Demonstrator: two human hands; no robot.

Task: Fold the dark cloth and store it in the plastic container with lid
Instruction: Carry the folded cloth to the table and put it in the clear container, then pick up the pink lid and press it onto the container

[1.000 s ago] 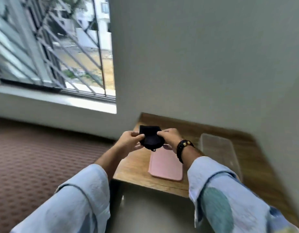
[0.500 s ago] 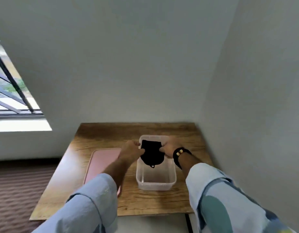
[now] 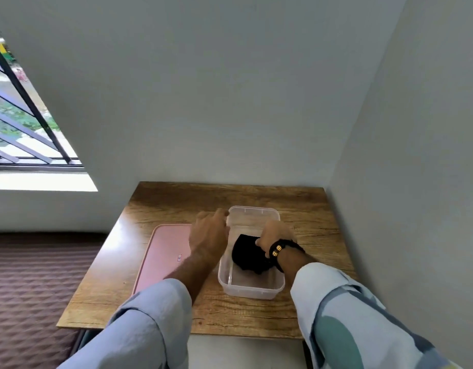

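A clear plastic container (image 3: 250, 290) stands on the wooden table (image 3: 304, 209). The folded dark cloth (image 3: 247, 255) lies inside it, low in the tub. My right hand (image 3: 276, 234), with a black beaded wristband, reaches into the container and presses on the cloth's right side. My left hand (image 3: 210, 233) hovers just left of the container's rim, fingers loosely curled, holding nothing. The pink lid (image 3: 164, 257) lies flat on the table to the left of the container, partly under my left forearm.
The table sits in a corner, with grey walls (image 3: 230, 102) behind and to the right. A barred window (image 3: 17, 123) is at the far left. Patterned brown carpet (image 3: 30, 283) covers the floor left of the table.
The cloth has gone from held between both hands above the container down into it. My left hand has let go and moved left of the rim. The camera has swung towards the table.
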